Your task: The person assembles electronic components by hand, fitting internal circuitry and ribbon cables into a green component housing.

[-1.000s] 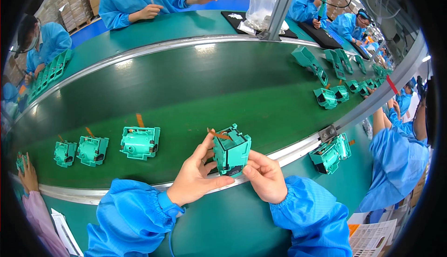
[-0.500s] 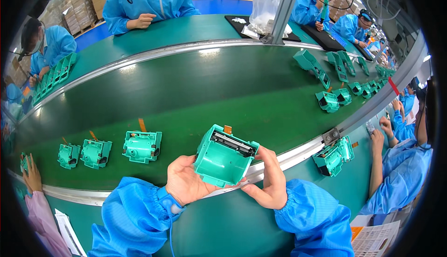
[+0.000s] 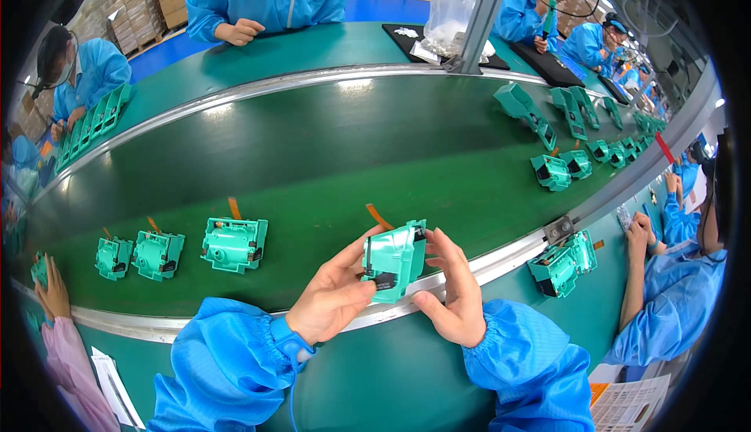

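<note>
In the grip of the left hand (image 3: 332,299) sits a green housing (image 3: 400,253); the right hand (image 3: 454,299), spread loosely, curves beside it, contact unclear. The housing's orange ribbon (image 3: 379,216) seems already fitted; what remains cannot be told. Left of the hands, three similar housings (image 3: 233,246) lie on the green belt (image 3: 313,170). The held one's hollow interior, visible half a second ago, has turned away.

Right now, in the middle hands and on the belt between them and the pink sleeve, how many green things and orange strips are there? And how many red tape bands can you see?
Green housing in the left hand: 1
Green housings in a row on the belt: 3
Orange strips on those housings: 4
Red tape bands on metal posts: 2
Total: 10
</note>
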`<move>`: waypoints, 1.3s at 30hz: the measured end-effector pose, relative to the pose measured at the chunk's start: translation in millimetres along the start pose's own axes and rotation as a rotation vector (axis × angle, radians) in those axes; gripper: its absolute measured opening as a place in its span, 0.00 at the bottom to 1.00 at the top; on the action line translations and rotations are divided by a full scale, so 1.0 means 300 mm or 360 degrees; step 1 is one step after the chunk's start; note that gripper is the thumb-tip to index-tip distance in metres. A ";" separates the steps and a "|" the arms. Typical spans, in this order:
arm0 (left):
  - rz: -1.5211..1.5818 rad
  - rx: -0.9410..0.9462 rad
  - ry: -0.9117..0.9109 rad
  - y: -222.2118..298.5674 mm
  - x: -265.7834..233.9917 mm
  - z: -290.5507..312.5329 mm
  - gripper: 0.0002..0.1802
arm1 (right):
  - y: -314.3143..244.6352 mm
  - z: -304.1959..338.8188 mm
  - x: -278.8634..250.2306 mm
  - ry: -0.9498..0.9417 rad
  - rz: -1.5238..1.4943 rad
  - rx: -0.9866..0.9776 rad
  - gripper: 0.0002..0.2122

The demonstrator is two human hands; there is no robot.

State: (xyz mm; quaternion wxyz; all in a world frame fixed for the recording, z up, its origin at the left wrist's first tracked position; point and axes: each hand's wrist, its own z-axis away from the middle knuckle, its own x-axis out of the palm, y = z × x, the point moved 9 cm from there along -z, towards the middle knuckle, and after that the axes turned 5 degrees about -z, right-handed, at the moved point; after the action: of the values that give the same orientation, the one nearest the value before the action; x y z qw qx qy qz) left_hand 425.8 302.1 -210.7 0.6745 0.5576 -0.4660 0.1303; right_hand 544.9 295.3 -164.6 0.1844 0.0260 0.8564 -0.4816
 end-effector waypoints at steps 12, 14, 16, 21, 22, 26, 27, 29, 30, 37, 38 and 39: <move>-0.0352 0.0139 -0.0168 0.011 0.020 -0.002 0.40 | -0.003 0.010 0.016 -0.0050 -0.0127 -0.0075 0.14; -0.0361 0.0138 -0.0184 0.011 0.022 -0.002 0.40 | -0.002 0.009 0.016 -0.0044 -0.0126 -0.0058 0.13; -0.0391 0.0138 -0.0167 0.012 0.022 -0.002 0.40 | 0.001 0.010 0.017 -0.0062 -0.0119 -0.0042 0.12; -0.0546 0.0211 -0.0139 0.016 0.019 -0.005 0.39 | -0.001 0.008 0.022 -0.0092 -0.0101 -0.0082 0.11; -0.0611 0.0221 -0.0124 0.015 0.018 -0.005 0.39 | -0.009 0.007 0.026 -0.0095 -0.0120 -0.0102 0.11; -0.0684 0.0147 -0.0095 -0.003 0.016 -0.002 0.39 | -0.003 0.016 0.045 -0.0063 -0.0179 0.0022 0.09; -0.0720 0.0157 -0.0075 -0.002 0.014 -0.004 0.39 | 0.009 0.020 0.047 -0.0053 -0.0235 0.0088 0.09; -0.0757 0.0164 -0.0050 -0.004 0.009 -0.006 0.39 | 0.024 0.023 0.050 -0.0043 -0.0295 0.0157 0.09; -0.0745 0.0139 -0.0025 -0.008 0.003 -0.006 0.39 | 0.031 0.023 0.050 -0.0043 -0.0303 0.0191 0.09; -0.0987 0.0187 0.0008 -0.012 -0.010 -0.007 0.41 | 0.052 0.030 0.050 0.0013 -0.0352 0.0278 0.12; -0.0987 0.0187 0.0009 -0.012 -0.011 -0.006 0.41 | 0.054 0.031 0.050 0.0012 -0.0353 0.0279 0.12; -0.1012 0.0191 0.0011 -0.011 -0.011 -0.005 0.41 | 0.056 0.031 0.050 0.0012 -0.0364 0.0277 0.13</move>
State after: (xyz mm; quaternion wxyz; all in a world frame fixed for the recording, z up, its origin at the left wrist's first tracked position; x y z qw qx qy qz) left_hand 427.3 303.4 -215.3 0.6488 0.7136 -0.2578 -0.0577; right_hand 537.2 294.6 -187.8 0.1222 -0.0542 0.8094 -0.5718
